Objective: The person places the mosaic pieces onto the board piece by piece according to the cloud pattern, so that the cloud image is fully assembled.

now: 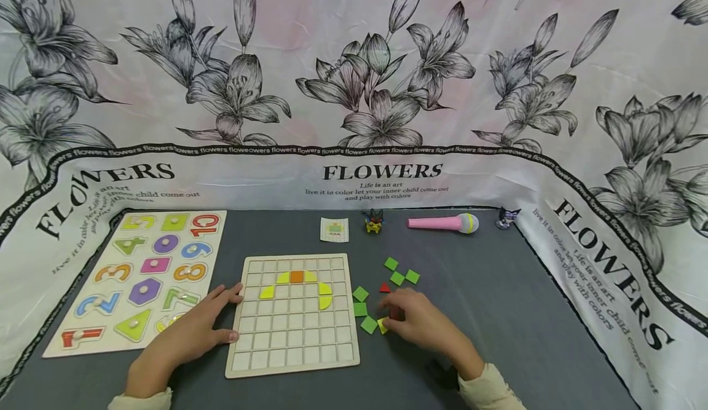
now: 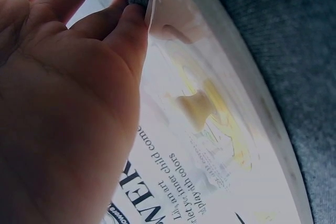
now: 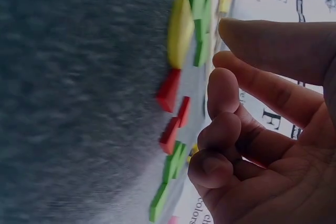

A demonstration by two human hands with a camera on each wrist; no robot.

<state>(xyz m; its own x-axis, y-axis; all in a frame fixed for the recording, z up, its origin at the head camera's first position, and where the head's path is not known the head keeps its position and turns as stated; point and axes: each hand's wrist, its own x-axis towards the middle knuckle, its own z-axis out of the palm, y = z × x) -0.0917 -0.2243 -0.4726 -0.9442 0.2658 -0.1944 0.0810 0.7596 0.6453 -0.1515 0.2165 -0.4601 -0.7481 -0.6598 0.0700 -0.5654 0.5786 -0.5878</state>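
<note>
My left hand (image 1: pixel 190 330) rests at the left edge of a pale wooden grid board (image 1: pixel 287 370), thumb and fingertips touching its rim. On the grid an orange square (image 1: pixel 297 277) and several yellow rounded pieces (image 1: pixel 267 292) form a partial arch. My right hand (image 1: pixel 417 318) hovers over loose pieces right of the board, fingers loosely bent. In the right wrist view a gap shows between thumb and index finger, with nothing in it. Nearest lie a yellow piece (image 3: pixel 180 32), red triangles (image 3: pixel 169 92) and green squares (image 1: pixel 361 309). The right hand partly hides these pieces in the head view.
A number-and-shape knob puzzle (image 1: pixel 160 282) lies at left, under part of the left forearm. Along the back are a small pattern card (image 1: pixel 334 230), a yellow-and-black figurine (image 1: pixel 373 221), a pink toy microphone (image 1: pixel 442 223) and a dark purple figurine (image 1: pixel 506 217). Flowered cloth surrounds the grey surface.
</note>
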